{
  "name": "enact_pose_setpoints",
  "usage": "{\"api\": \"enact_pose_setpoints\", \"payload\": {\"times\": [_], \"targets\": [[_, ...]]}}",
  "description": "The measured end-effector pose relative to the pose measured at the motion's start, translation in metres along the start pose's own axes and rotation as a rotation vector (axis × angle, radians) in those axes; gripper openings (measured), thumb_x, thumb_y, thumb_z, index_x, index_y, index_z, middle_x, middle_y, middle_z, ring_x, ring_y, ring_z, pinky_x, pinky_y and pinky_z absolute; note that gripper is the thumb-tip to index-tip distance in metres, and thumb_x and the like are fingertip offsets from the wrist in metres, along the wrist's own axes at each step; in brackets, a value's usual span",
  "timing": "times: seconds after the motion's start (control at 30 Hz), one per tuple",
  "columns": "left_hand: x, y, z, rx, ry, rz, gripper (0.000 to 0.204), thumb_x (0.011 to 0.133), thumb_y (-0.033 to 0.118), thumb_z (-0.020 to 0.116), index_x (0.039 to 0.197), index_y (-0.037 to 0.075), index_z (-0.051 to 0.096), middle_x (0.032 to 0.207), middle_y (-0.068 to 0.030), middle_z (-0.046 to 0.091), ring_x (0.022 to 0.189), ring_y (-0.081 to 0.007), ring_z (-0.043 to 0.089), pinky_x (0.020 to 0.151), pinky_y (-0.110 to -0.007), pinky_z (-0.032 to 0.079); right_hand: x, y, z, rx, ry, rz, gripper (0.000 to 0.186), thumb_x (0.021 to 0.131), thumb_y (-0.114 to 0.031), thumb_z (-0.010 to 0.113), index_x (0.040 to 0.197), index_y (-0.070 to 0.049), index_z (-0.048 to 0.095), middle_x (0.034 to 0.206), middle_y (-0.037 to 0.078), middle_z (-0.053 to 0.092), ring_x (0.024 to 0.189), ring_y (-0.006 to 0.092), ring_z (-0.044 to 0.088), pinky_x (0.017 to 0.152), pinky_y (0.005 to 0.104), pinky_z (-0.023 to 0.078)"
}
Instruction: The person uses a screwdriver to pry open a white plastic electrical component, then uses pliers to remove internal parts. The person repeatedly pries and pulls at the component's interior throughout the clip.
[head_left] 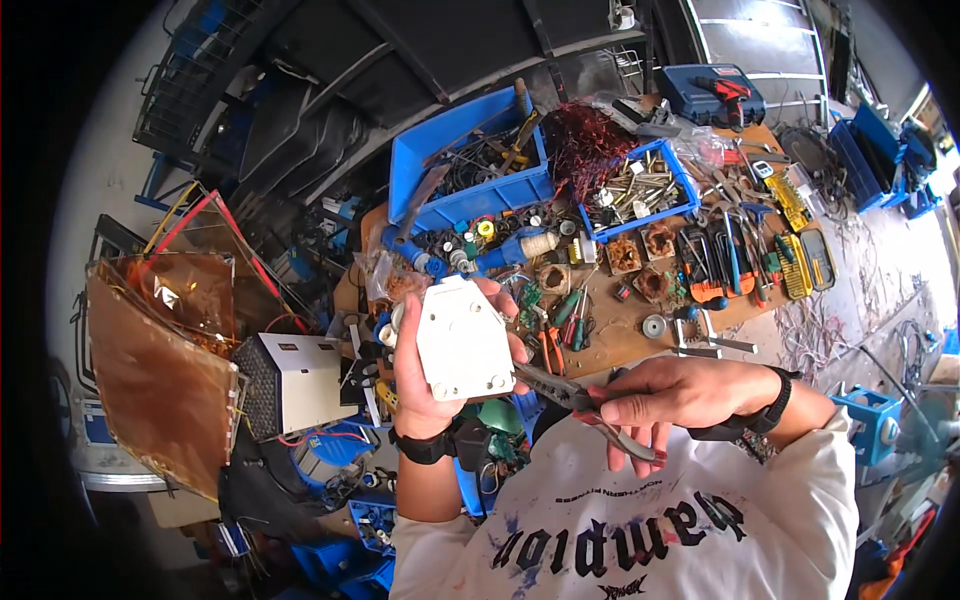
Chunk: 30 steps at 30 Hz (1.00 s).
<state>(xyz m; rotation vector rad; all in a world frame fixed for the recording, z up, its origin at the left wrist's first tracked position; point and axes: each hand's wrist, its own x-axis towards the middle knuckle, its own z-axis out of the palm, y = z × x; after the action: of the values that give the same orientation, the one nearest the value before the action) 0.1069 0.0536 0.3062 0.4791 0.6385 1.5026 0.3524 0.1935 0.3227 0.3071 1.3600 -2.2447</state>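
My left hand [412, 372] is wrapped round a flat white housing [465, 340] with angled upper corners and several small screw holes, held up in front of my chest. What lies inside or behind it is hidden. Slip-joint-looking metal pliers [556, 388] rest in my right hand [680, 392], fingers closed round the handles. Their jaws reach the housing's lower right edge; whether they grip it I cannot tell. Just beyond the housing lie orange-handled pliers [551, 346] and green-handled screwdrivers [572, 322] on the wooden bench [605, 345].
A blue bin [470, 205] of tools stands at the back, beside a blue tray [690, 205] of bolts. Copper-coloured windings [655, 284] and hand tools cover the right side. A white metal box [300, 385] and a brown panel [165, 375] stand to the left.
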Motion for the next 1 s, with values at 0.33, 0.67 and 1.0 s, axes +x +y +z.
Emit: {"api": "enact_pose_setpoints", "payload": {"times": [0.33,0.67,1.0], "targets": [[0.0,0.0,0.006,0.202,0.047,-0.003,0.075,0.096,0.064,0.034,0.131,-0.001,0.045,0.114,-0.0153,0.058,0.085,-0.0338,0.068,0.069,-0.046,0.06,-0.003,-0.011,-0.005,-0.012,0.049,0.115,0.053,0.098,-0.048,0.052,0.101,0.005,0.058,0.084,0.017,0.07,0.062,0.0215,0.07,0.053,0.0307,0.058],[-0.008,0.001,0.009,0.266,0.063,-0.013,0.076,0.097,0.063,0.033,0.132,-0.002,0.046,0.11,-0.0134,0.062,0.084,-0.0301,0.068,0.07,-0.04,0.058,0.006,-0.003,-0.01,-0.062,-0.116,0.119,0.047,0.097,-0.044,0.056,0.107,0.002,0.058,0.075,0.006,0.06,0.06,0.0158,0.062,0.052,0.0275,0.052],[-0.017,0.004,0.015,0.421,0.191,-0.027,0.078,0.095,0.065,0.03,0.121,-0.005,0.05,0.1,-0.0159,0.06,0.08,-0.029,0.068,0.061,-0.039,0.059,-0.002,-0.008,0.011,-0.221,0.039,0.165,0.039,0.099,-0.041,0.054,0.083,-0.006,0.052,0.065,0.0,0.05,0.053,0.0092,0.052,0.047,0.0254,0.044]]}}
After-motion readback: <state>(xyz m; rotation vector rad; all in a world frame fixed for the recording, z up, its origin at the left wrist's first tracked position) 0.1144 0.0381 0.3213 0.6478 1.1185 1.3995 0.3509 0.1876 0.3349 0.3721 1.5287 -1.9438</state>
